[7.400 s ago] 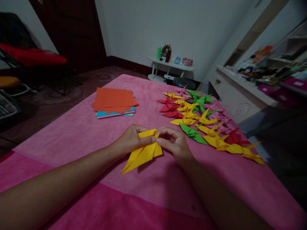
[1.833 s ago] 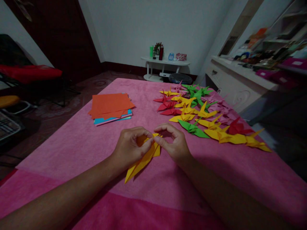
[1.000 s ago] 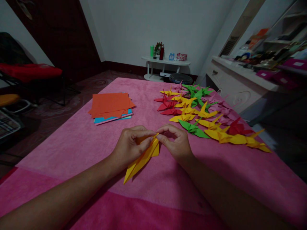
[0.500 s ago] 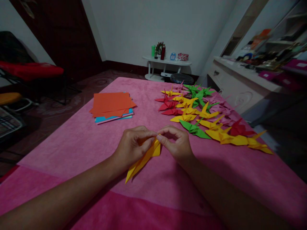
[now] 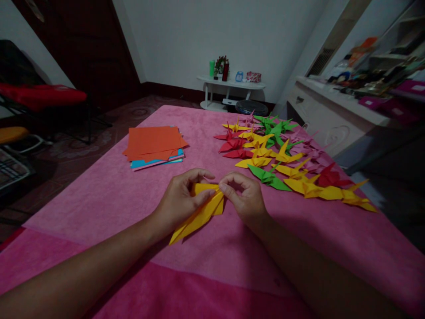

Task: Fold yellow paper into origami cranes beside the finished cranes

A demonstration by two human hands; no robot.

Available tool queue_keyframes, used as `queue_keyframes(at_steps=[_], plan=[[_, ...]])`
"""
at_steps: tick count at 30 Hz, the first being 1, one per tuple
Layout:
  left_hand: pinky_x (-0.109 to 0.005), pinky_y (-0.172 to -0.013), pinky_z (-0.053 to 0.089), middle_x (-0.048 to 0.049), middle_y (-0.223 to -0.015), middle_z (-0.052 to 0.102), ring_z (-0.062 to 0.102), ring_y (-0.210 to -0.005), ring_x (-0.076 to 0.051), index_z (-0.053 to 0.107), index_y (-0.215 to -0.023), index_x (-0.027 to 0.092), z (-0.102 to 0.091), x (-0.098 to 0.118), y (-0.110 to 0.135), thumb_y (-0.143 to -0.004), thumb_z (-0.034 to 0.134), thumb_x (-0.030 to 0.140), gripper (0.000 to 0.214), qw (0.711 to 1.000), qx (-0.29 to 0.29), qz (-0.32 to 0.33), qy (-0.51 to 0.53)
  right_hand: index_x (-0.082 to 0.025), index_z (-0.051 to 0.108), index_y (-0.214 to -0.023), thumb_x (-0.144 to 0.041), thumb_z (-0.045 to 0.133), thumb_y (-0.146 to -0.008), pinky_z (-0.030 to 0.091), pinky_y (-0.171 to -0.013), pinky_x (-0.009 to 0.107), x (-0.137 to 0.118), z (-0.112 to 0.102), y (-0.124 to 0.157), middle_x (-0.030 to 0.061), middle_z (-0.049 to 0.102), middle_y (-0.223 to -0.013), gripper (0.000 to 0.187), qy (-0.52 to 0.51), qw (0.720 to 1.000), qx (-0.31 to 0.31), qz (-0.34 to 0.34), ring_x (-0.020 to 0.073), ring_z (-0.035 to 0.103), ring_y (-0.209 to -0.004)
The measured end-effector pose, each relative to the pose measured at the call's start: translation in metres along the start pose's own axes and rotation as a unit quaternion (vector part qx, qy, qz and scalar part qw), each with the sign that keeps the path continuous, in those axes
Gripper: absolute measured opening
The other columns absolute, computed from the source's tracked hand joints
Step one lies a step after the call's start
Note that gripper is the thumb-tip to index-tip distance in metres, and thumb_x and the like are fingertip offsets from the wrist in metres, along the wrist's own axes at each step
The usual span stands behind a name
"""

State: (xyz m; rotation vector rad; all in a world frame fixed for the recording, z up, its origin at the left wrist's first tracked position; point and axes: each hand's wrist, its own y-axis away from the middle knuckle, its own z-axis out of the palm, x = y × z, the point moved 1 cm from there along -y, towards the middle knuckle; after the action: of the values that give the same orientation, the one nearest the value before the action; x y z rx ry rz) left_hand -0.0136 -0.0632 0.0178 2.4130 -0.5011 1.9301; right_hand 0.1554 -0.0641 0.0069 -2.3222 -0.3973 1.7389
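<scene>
Between my two hands is a piece of folded yellow paper (image 5: 201, 213), its long point slanting down to the left. My left hand (image 5: 184, 195) holds it with the thumb on top, while the fingers behind are partly hidden by the paper. At its upper right corner, my right hand (image 5: 244, 195) pinches the paper between thumb and forefinger. Both hands are just above the pink tablecloth (image 5: 212, 261). To the right of them lie folded paper cranes, among them a green crane (image 5: 268, 176) and a yellow crane (image 5: 307, 188).
A stack of square paper (image 5: 154, 144), orange on top with blue and pink below, lies at the left. Red cranes (image 5: 232, 145) and several pink ones are farther back on the right. Beyond the table stand a white shelf (image 5: 232, 83) and a dresser (image 5: 332, 110).
The left fingers have spread and lifted, so more of the yellow paper shows. Its lower point has swung slightly up and left. The right hand keeps its pinch at the corner.
</scene>
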Motion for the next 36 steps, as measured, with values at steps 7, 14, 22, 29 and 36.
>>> queue_keyframes(at_steps=[7,14,22,29,36], plan=[[-0.023,-0.059,0.052,0.0000,-0.076,0.068,0.066,-0.064,-0.013,0.060,-0.106,0.016,-0.002,-0.007,-0.006,-0.068,0.079,0.024,0.043,0.988,-0.037,-0.071,0.135,-0.019,0.058,-0.076,-0.029,0.059,-0.082,0.042,-0.060,0.024,0.002,0.000,-0.001,-0.0013,0.057,-0.071,0.012,-0.058,0.997,-0.035,0.026,0.0129,0.054,-0.065],[-0.022,-0.061,0.053,-0.0017,-0.081,0.070,0.068,-0.069,-0.014,0.060,-0.105,0.015,-0.006,-0.011,-0.013,-0.064,0.078,0.016,0.045,0.980,-0.077,-0.116,0.145,-0.020,0.059,-0.067,-0.028,0.064,-0.080,0.040,-0.055,0.025,0.003,0.000,0.000,-0.0012,0.058,-0.062,0.016,0.015,1.000,0.013,0.020,0.0133,0.052,-0.059],[-0.023,-0.063,0.052,-0.0036,-0.082,0.073,0.069,-0.068,-0.015,0.064,-0.095,0.013,-0.019,-0.017,-0.023,-0.058,0.081,0.016,0.041,0.965,-0.091,-0.188,0.160,-0.020,0.061,-0.072,-0.031,0.063,-0.082,0.042,-0.051,0.024,0.008,-0.005,-0.001,-0.0002,0.060,-0.065,0.015,0.039,0.999,0.034,0.016,0.0140,0.055,-0.059],[-0.036,-0.087,0.054,-0.0114,-0.110,0.069,0.068,-0.096,-0.021,0.062,-0.111,0.017,-0.025,-0.013,-0.025,-0.079,0.067,0.049,0.046,0.904,-0.033,-0.163,0.395,-0.020,0.057,-0.076,-0.040,0.068,-0.078,0.045,-0.044,0.023,0.007,-0.002,-0.003,-0.0030,0.060,-0.057,0.023,-0.061,0.983,0.150,0.087,0.0138,0.060,-0.046],[-0.033,-0.087,0.054,-0.0124,-0.106,0.071,0.070,-0.089,-0.020,0.065,-0.107,0.011,-0.003,-0.018,-0.020,-0.073,0.077,0.027,0.040,0.924,-0.035,-0.108,0.366,-0.020,0.054,-0.070,-0.038,0.071,-0.075,0.052,-0.052,0.026,0.001,0.008,-0.001,-0.0021,0.062,-0.056,0.025,-0.134,0.978,0.088,0.134,0.0153,0.064,-0.050]])
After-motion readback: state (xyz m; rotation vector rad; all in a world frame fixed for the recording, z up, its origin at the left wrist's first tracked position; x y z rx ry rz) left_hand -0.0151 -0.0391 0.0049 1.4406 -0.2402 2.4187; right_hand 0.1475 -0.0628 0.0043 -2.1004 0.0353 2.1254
